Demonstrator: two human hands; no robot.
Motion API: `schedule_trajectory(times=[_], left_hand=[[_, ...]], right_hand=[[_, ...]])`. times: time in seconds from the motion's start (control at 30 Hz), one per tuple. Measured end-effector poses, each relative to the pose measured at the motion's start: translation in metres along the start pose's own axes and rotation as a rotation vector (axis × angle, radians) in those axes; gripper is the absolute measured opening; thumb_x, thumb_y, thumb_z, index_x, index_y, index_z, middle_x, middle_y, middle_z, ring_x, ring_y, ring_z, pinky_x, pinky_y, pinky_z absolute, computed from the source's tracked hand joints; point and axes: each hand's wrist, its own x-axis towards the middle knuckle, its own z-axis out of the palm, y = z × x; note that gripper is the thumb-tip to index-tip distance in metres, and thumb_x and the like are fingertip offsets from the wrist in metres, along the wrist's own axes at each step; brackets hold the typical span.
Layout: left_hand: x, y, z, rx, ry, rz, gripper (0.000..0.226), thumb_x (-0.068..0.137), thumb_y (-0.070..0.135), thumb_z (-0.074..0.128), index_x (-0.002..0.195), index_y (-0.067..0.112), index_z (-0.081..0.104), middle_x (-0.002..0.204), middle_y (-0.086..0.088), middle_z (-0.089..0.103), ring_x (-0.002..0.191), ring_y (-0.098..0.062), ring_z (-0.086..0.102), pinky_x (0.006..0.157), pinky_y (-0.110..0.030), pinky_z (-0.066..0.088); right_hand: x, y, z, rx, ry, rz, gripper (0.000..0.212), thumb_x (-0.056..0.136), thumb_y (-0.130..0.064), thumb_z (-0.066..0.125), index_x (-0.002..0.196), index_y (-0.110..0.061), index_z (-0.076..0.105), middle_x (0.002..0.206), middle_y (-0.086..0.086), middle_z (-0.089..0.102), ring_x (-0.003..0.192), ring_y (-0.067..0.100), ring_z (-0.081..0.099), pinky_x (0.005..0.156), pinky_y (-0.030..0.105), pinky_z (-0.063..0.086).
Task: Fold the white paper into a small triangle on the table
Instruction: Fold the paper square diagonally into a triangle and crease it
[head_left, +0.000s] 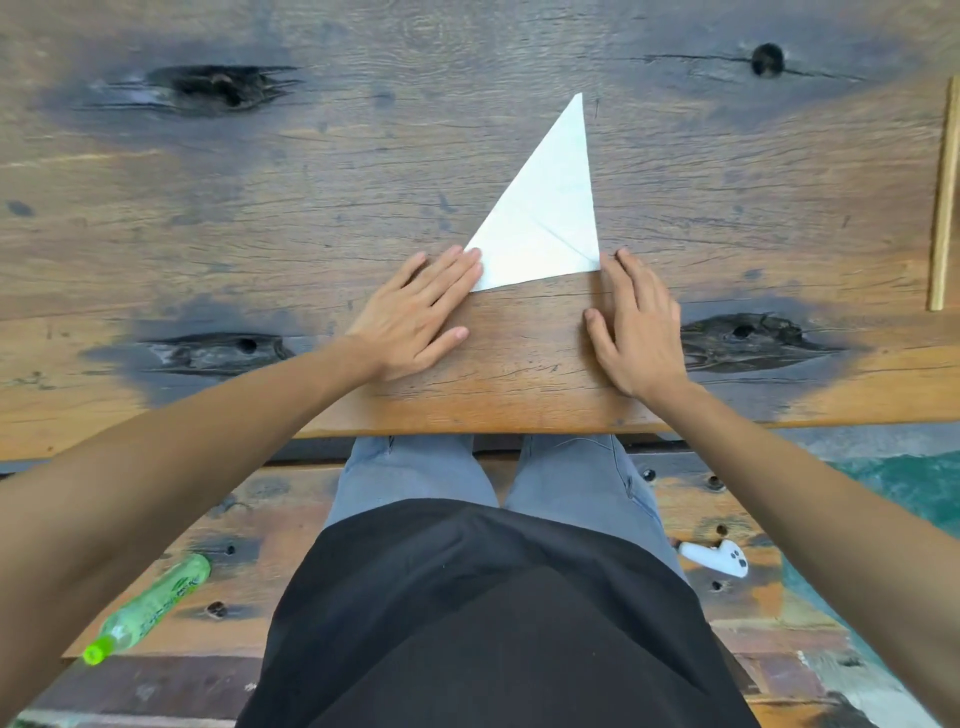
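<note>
The white paper (545, 218) lies flat on the wooden table (311, 208), folded into a triangle whose sharp tip points away from me, with a crease line across its lower part. My left hand (421, 312) rests palm down, its fingertips touching the triangle's near left corner. At the near right corner my right hand (634, 327) lies flat on the table, fingertips just meeting the paper's edge. Both hands have fingers spread and hold nothing.
The table has dark knots and cracks; its front edge runs just above my knees. A thin wooden strip (943, 197) lies at the far right. On the bench beside me lie a green plastic bottle (150, 608) at left and a white controller (719, 558) at right.
</note>
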Motion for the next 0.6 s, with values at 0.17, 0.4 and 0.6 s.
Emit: schedule_trajectory(times=[0.17, 0.4, 0.6], left_hand=[[0.071, 0.011, -0.02, 0.068, 0.018, 0.293, 0.073, 0.106, 0.052, 0.02, 0.164, 0.009, 0.009, 0.173, -0.01, 0.009, 0.161, -0.027, 0.005, 0.131, -0.047, 0.006], [0.11, 0.005, -0.003, 0.201, -0.015, 0.461, 0.08, 0.102, 0.061, 0.023, 0.161, 0.007, 0.022, 0.163, -0.021, 0.033, 0.154, -0.034, 0.029, 0.13, -0.052, 0.012], [0.112, 0.001, 0.009, 0.209, 0.036, 0.469, 0.083, 0.101, 0.064, 0.027, 0.161, 0.007, 0.022, 0.167, -0.018, 0.028, 0.157, -0.033, 0.021, 0.129, -0.051, 0.015]], right_hand=[[0.039, -0.011, -0.013, -0.068, 0.125, -0.153, 0.053, 0.108, -0.038, 0.038, 0.158, -0.022, 0.037, 0.167, 0.002, 0.034, 0.147, 0.021, 0.038, 0.107, 0.041, 0.028], [0.115, -0.014, -0.02, -0.254, -0.036, -0.688, 0.061, 0.109, -0.045, 0.028, 0.164, -0.019, 0.026, 0.174, 0.004, 0.019, 0.161, 0.022, 0.016, 0.124, 0.043, 0.021], [0.134, 0.003, -0.012, -0.351, -0.123, -0.855, 0.067, 0.108, -0.051, 0.025, 0.166, -0.017, 0.018, 0.174, 0.004, 0.015, 0.161, 0.023, 0.012, 0.129, 0.046, 0.015]])
